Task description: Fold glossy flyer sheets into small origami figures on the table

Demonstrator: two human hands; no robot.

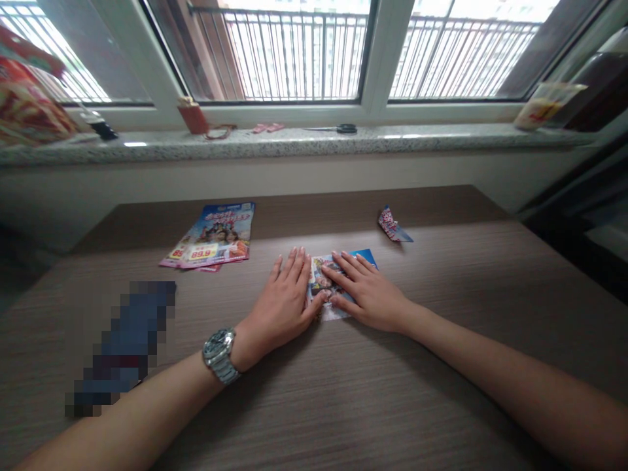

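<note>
Both of my hands lie flat on a small printed paper sheet (320,280) in the middle of the table. My left hand (287,297) is at the sheet's left edge, its fingers stretched out and pointing away from me; a metal watch is on that wrist. Across the right part of the sheet lies my right hand (367,291), fingers extended, covering much of the print. A blue corner of the paper shows beyond its fingertips. The two thumbs nearly meet near the sheet's front edge. How the paper is folded beneath the hands is hidden.
A stack of colourful flyers (220,235) lies at the back left of the table (304,405). A folded paper piece (390,226) stands at the back right. Blurred squares cover a dark object (127,347) at left. On the windowsill (294,145) are scissors (343,129) and a red box (193,118).
</note>
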